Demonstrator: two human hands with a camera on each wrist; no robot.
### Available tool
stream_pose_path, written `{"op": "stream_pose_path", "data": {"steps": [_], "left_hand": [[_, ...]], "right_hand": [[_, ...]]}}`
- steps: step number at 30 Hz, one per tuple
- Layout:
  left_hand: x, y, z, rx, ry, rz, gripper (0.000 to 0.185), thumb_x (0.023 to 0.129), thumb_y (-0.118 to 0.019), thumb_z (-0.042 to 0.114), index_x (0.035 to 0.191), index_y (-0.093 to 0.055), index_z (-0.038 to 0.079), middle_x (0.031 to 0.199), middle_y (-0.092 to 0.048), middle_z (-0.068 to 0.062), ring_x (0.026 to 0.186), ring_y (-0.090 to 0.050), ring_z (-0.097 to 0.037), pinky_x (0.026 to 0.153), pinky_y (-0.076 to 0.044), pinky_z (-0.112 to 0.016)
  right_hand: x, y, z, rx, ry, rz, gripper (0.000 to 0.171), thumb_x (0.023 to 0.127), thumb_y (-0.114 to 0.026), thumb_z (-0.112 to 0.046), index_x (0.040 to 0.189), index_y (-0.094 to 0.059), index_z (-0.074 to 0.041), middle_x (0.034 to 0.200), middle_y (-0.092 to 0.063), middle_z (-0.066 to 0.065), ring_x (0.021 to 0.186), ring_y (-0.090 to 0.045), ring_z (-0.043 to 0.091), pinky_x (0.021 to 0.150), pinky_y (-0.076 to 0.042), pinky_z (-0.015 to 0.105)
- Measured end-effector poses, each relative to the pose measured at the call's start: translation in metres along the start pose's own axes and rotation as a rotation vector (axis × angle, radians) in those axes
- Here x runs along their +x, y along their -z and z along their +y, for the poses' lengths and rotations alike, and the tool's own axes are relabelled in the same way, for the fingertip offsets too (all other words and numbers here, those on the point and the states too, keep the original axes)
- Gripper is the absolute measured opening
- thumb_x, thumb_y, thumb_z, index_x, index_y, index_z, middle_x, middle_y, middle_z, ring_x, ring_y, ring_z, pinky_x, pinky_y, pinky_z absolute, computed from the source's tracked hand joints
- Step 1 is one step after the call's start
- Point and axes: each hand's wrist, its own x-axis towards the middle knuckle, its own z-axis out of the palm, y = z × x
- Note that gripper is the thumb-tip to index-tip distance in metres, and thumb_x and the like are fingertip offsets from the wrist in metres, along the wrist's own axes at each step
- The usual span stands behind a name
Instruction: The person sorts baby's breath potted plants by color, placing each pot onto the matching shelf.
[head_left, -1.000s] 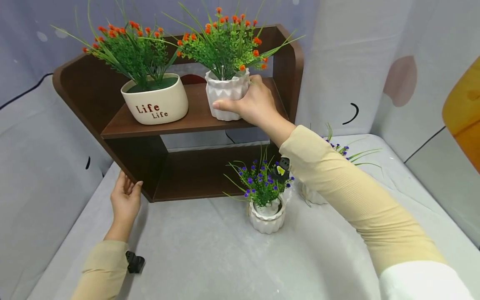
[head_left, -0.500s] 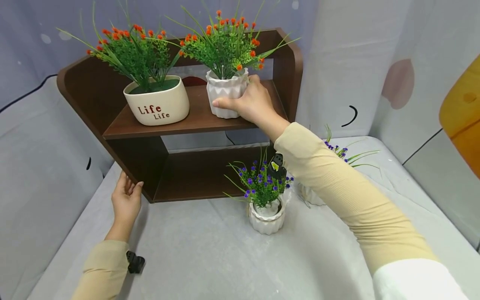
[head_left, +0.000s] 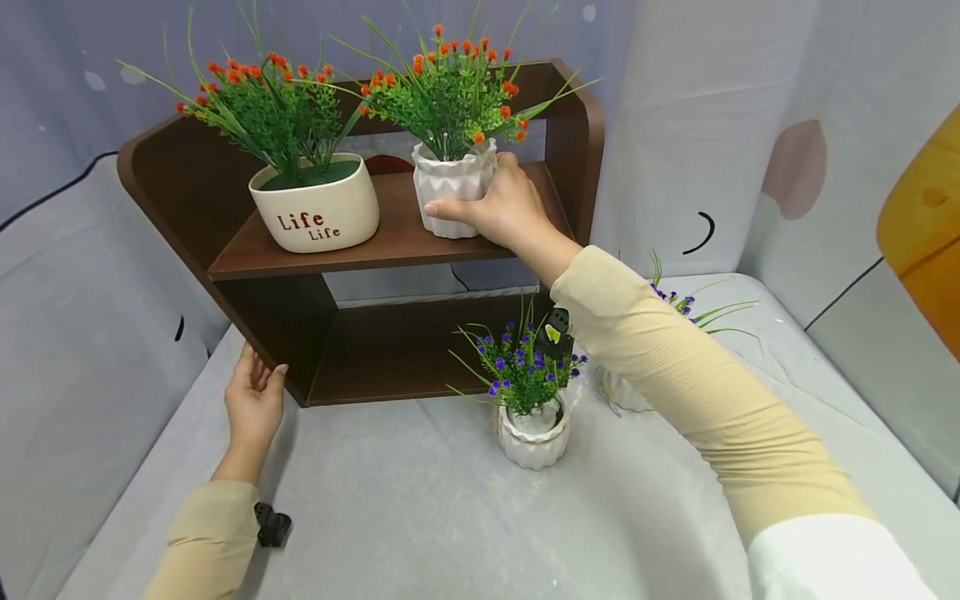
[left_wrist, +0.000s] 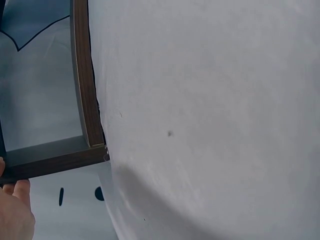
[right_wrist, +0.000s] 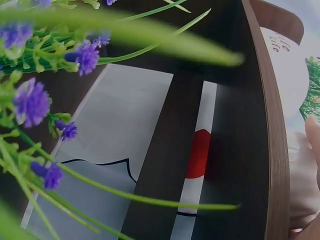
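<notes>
In the head view my right hand (head_left: 513, 204) holds a white fluted flower pot (head_left: 453, 196) of orange flowers from its right side, thumb across the front. The pot is at the upper board of a dark brown shelf (head_left: 405, 262). To its left sits a cream oval pot (head_left: 318, 212) lettered "Life", also with orange flowers. My left hand (head_left: 253, 404) grips the shelf's lower left side panel; in the left wrist view the panel (left_wrist: 55, 165) lies between thumb and fingers. The right wrist view catches only part of the right hand (right_wrist: 312, 145) at its edge.
A small white pot (head_left: 534, 446) with purple flowers stands on the grey cloth (head_left: 390, 517) before the shelf's right end. Behind the right forearm, another white pot (head_left: 626, 392) with purple flowers is partly hidden. Purple flowers (right_wrist: 32, 102) fill the right wrist view's left side.
The right hand and its pot have shifted slightly back over the upper board. The head view has moved a little. My left hand keeps its place on the panel.
</notes>
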Motion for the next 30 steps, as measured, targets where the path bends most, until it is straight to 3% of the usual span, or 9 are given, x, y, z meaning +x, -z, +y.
{"op": "stream_pose_path", "data": {"steps": [7,16,24,30], "left_hand": [[0.0,0.0,-0.001,-0.003,-0.005,0.01,0.06,0.087,-0.057,-0.012,0.143,-0.042,0.005,0.13,-0.054,-0.027,0.108,-0.052,0.006,0.087,-0.044,-0.004],[0.0,0.0,-0.006,-0.015,-0.012,0.0,0.061,0.087,-0.057,-0.012,0.143,-0.041,0.004,0.13,-0.053,-0.028,0.109,-0.052,0.005,0.088,-0.044,-0.004],[-0.001,0.002,-0.005,0.051,-0.011,-0.024,0.062,0.089,-0.057,-0.01,0.145,-0.038,0.006,0.134,-0.05,-0.028,0.117,-0.051,-0.001,0.091,-0.043,-0.005],[-0.004,0.002,0.012,0.034,-0.013,-0.028,0.06,0.089,-0.056,-0.011,0.144,-0.038,0.002,0.134,-0.05,-0.027,0.117,-0.051,-0.003,0.09,-0.042,-0.003]], "right_hand": [[-0.008,0.004,0.0,0.016,0.022,-0.018,0.104,0.072,-0.076,-0.054,0.148,-0.023,-0.008,0.142,-0.04,0.009,0.128,-0.041,0.024,0.106,-0.04,0.036],[-0.022,0.014,-0.002,-0.117,0.01,-0.084,0.117,0.072,-0.075,-0.056,0.153,-0.005,-0.008,0.154,-0.023,0.013,0.141,-0.023,0.03,0.114,-0.031,0.041],[-0.04,0.027,0.003,-0.194,0.113,-0.057,0.092,0.079,-0.07,-0.05,0.148,-0.026,-0.006,0.145,-0.036,0.016,0.13,-0.034,0.032,0.108,-0.036,0.041],[-0.053,0.035,0.008,-0.183,0.182,-0.024,0.075,0.083,-0.069,-0.044,0.141,-0.039,-0.007,0.141,-0.041,0.015,0.129,-0.035,0.032,0.105,-0.037,0.044]]}}
